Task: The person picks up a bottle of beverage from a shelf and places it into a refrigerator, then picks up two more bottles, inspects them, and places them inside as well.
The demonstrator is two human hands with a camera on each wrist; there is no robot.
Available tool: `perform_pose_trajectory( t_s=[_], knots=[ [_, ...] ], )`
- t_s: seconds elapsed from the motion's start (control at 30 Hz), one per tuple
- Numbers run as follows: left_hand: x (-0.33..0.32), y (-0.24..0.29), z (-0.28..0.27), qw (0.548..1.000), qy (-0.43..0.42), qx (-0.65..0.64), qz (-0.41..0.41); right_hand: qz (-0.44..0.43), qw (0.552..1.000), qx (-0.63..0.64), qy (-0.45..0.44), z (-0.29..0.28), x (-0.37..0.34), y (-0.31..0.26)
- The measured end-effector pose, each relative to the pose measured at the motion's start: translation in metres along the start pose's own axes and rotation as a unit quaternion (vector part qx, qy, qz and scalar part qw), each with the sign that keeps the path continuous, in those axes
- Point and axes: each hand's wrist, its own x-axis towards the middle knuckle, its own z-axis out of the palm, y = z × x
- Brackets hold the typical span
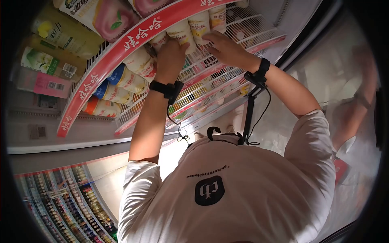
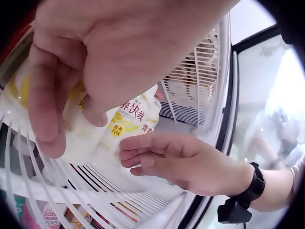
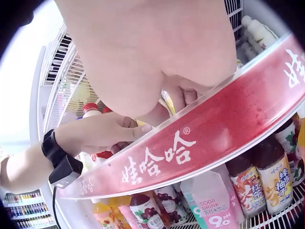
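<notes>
White drink bottles with yellow labels [image 1: 198, 26] stand in a row at the front of the cooler shelf. My left hand [image 1: 172, 58] grips one white drink bottle [image 2: 78, 138] there; in the left wrist view the thumb and fingers lie on either side of its body. My right hand [image 1: 231, 50] is beside it, its fingertips touching the side of a banana-flavour bottle [image 2: 138, 117], fingers extended in the left wrist view. In the right wrist view the red shelf strip hides the fingertips of my right hand [image 3: 157, 62].
A curved red shelf strip [image 1: 142, 34] runs along the shelf front. White bottles with blue and orange caps [image 1: 125, 79] line the shelf to the left. Below are wire racks [image 2: 105, 200] with soda drink bottles [image 3: 212, 202]. A glass door [image 1: 300, 65] stands at right.
</notes>
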Motion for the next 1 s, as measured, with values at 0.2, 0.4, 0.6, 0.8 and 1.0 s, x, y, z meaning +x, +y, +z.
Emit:
perform_pose_trajectory(
  t_s=[0.2,0.4,0.6,0.8,1.0],
  knots=[
    [0.018,-0.015,0.013,0.999,-0.016,0.034,0.026,0.005,1.000,0.010,-0.025,0.002,-0.001,0.010],
    [0.024,-0.015,0.012,0.997,-0.071,0.030,0.000,0.009,1.000,0.001,-0.024,0.006,0.001,0.013],
    [0.021,-0.004,0.015,0.998,-0.051,0.022,-0.041,0.079,0.993,0.039,-0.083,0.003,0.005,0.012],
    [0.030,-0.009,0.019,0.994,-0.055,0.082,-0.043,0.132,0.981,0.063,-0.127,-0.001,0.011,0.007],
    [0.024,-0.002,0.010,0.993,-0.093,0.020,-0.066,0.071,0.991,0.109,0.002,0.018,0.015,0.032]
  ],
)
